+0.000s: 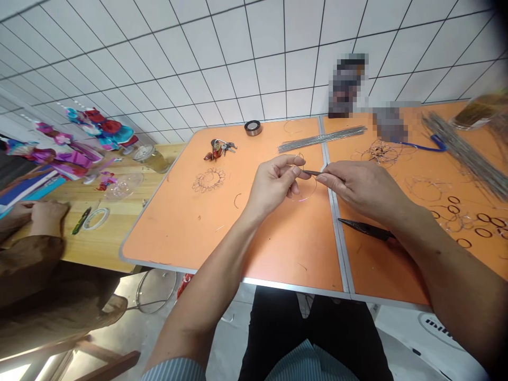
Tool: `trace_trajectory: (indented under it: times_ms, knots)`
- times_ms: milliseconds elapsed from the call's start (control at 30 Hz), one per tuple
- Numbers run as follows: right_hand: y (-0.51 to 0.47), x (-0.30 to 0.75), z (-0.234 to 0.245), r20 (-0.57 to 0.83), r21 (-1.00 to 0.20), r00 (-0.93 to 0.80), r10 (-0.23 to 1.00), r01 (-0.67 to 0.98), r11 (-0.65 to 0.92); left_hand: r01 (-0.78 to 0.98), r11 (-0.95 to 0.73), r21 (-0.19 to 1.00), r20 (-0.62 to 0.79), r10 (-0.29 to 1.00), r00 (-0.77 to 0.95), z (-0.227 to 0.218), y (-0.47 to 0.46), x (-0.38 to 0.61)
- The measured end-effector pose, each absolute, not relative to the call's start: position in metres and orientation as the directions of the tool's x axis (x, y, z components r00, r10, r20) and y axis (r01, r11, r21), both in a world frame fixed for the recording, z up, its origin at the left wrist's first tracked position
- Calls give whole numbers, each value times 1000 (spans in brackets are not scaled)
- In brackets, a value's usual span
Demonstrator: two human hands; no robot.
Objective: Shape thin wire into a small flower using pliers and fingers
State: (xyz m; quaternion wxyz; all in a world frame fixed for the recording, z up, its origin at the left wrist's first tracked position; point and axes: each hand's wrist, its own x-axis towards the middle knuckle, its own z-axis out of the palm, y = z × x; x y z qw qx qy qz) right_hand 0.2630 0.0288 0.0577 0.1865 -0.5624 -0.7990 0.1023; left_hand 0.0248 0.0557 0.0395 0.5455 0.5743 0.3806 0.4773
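My left hand (272, 185) is closed in a pinch on a thin wire (315, 188), which bends in a loose loop below the fingers. My right hand (355, 185) grips a slim dark pointed tool (312, 172), its tip against the wire at my left fingertips; the rest of it is hidden in the palm. Under my right forearm lies a pair of long-nose pliers (367, 229), partly covered. To the left of my hands, a ring of looped wire (209, 180) rests on the orange table (190, 227).
Behind my hands are a tape roll (253, 127), keys (224, 146) and a bundle of straight wires (321, 138). Dark rings (483, 233) and tangled wire (381, 152) lie right. At the left, another person's hands (47, 214) are over a wooden table (111, 248) near a cutter (81, 220).
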Motion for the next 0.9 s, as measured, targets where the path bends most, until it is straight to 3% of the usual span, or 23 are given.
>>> trace_trajectory:
  times_ms: [433,900]
  knots:
    - [28,263,57,163,-398,-299,940,852,340,-75,-147,986,161,957,242,35,57,25]
    - [29,269,62,163,-521,-330,930,772,365,-115,-164,980,193,927,323,37,60,19]
